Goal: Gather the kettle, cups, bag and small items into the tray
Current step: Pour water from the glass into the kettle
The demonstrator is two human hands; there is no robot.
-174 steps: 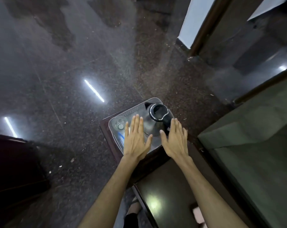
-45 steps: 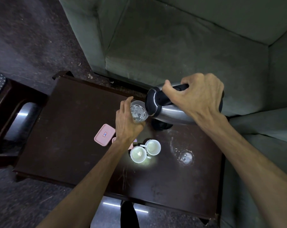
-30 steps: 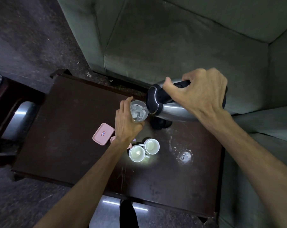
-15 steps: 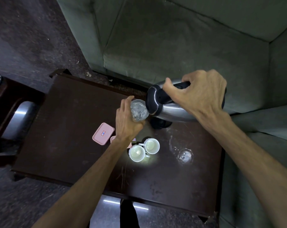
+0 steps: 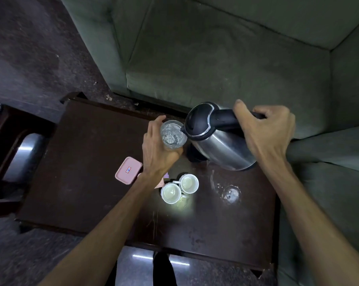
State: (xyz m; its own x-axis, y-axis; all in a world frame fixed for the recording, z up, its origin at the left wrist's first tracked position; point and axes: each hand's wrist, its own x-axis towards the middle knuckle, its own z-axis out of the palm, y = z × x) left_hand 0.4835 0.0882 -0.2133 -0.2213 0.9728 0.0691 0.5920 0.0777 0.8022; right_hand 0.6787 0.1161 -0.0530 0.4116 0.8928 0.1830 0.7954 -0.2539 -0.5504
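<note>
Two white ceramic cups, round and glossy, are seen side by side and touching near the middle of a dark wooden table, handles barely made out. A stainless steel kettle with a black plastic lid and handle is held tilted above the table, spout lowered toward a clear glass; its body is rounded and shiny, with smudged reflections. The right hand is wrapped tight around the kettle handle, thumb laid on top. The left hand is curled around the clear glass, fingers closed on its side; the glass is cylindrical and transparent, and water or bubbles are seen inside. A black round kettle base is partly hidden beneath the kettle. A pink rectangular plastic box with rounded corners and a small label is lying flat just left of the left wrist. A second pink item is mostly hidden under the wrist, kind not told. Another clear glass is standing on the table right of the cups, hard to read. The tabletop is scuffed and spotted. A green fabric sofa is set beyond the table. A metal tray is glimpsed at the left on a lower stand, well apart from the kettle.
</note>
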